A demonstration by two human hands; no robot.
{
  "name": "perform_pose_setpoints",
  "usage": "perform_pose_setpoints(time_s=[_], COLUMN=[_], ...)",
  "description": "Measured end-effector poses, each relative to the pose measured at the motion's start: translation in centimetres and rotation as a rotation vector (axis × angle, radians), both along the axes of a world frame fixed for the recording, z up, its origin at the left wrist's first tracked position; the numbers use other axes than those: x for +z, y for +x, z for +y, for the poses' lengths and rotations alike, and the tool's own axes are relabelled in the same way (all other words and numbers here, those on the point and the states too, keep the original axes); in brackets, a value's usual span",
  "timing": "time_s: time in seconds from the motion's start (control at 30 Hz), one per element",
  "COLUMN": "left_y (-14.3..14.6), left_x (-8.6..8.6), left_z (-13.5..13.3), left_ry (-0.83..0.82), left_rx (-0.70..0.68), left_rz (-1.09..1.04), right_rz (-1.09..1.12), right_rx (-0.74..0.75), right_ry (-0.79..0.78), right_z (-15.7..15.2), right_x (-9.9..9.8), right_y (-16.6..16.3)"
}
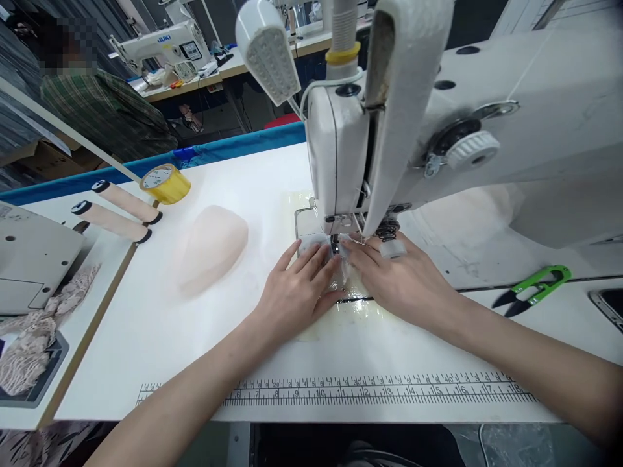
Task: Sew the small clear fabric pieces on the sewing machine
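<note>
Along the near edge of the smooth white tabletop [170, 344] runs a black-printed ruler scale [365, 391], the left forearm crossing it. Beyond it, the person's left hand [294, 292] lies palm down, open and flattened, fingers slightly parted and pointing at the metal presser foot [335, 244] of a large white sewing machine [335, 149]. The right hand [402, 279] lies on the other side of the foot, also palm down with fingers stretched out, its fingertips partly covered by the machine head. Both touch the shiny clear plastic film [344, 275] around the foot, neither clenched; whether some thin layer lies beneath the fingertips is hard to tell. Green-handled thread snips [533, 290] rest to the right. Left of the hands lies a sheer, pale peach rounded piece [214, 246], untouched. Farther off are two peach thread spools [111, 222] and a yellow tape roll [168, 185]. Past the blue cloth edging [248, 144], a person in green plaid [107, 113] is near another white sewing machine marked JUKI [163, 47].
</note>
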State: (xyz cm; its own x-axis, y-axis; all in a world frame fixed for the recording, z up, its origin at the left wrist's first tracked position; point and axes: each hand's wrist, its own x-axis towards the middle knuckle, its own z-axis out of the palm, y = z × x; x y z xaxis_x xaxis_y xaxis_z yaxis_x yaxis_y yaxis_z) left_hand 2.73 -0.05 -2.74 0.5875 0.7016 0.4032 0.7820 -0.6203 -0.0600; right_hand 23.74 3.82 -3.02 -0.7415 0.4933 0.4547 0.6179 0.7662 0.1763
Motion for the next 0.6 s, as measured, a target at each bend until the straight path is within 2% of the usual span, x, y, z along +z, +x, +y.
perform_pose_setpoints(time_s=[0.17,0.3,0.4,0.5,0.6], left_y=[-0.5,-0.5,-0.3,0.1,0.9], left_x=[-0.2,-0.3,0.4,1.3,1.5], left_z=[0.0,0.0,0.5,1.6,2.9], left_ry=[0.052,0.000,-0.128,-0.295,-0.289], left_rx=[-0.070,-0.028,0.067,0.091,0.125], left_rz=[-0.139,-0.184,-0.191,-0.157,-0.139], right_rz=[0.111,0.126,0.197,0.321,0.364], right_rx=[0.106,0.149,0.093,-0.009,-0.091], right_ry=[0.004,0.050,0.050,0.023,-0.015], right_z=[0.0,0.3,0.5,0.9,1.1], right_x=[0.4,0.3,0.1,-0.2,-0.7], right_y=[-0.1,-0.2,-0.3,-0.4,-0.5])
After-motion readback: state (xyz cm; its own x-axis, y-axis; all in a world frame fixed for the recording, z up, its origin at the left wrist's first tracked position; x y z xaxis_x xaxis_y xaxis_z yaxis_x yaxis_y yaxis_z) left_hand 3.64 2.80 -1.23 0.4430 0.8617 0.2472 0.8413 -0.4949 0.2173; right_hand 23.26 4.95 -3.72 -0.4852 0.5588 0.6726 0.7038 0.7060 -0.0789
